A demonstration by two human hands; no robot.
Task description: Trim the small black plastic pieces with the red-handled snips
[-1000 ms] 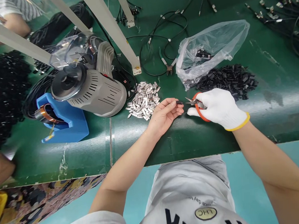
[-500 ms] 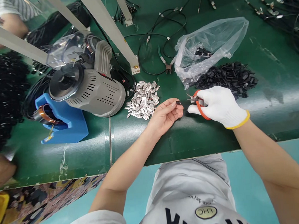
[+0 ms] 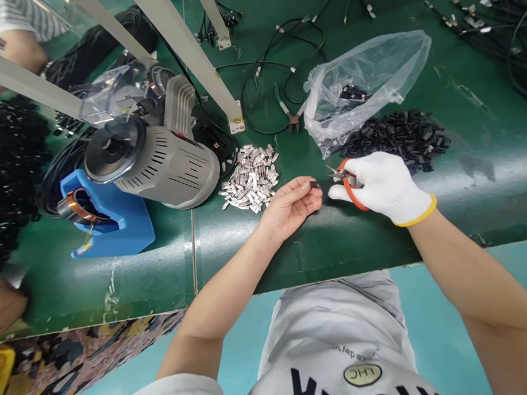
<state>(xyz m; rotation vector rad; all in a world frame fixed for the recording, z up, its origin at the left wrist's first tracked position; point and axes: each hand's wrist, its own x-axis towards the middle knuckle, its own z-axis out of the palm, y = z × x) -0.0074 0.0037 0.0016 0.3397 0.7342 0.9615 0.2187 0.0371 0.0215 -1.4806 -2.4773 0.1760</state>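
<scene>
Working over a green-topped workbench (image 3: 117,276), a person is pinching a small black plastic part (image 3: 314,184) in the bare left hand (image 3: 288,208) while the white-gloved right hand (image 3: 384,185) is gripping orange-handled snips (image 3: 350,192). A grey machine (image 3: 169,167) is sitting beside a blue tape dispenser (image 3: 108,220), pale metal struts (image 3: 185,54) are crossing above it, and a clear plastic bag (image 3: 355,83) is lying next to a heap of black parts (image 3: 395,140). A pile of silver metal pieces (image 3: 249,179) is resting near the left fingertips (image 3: 305,186), which are closing narrowly on the part with the thumb. The snip tips are pointing toward it, near but apart, the handles wrapped in the gloved fingers (image 3: 359,172).
</scene>
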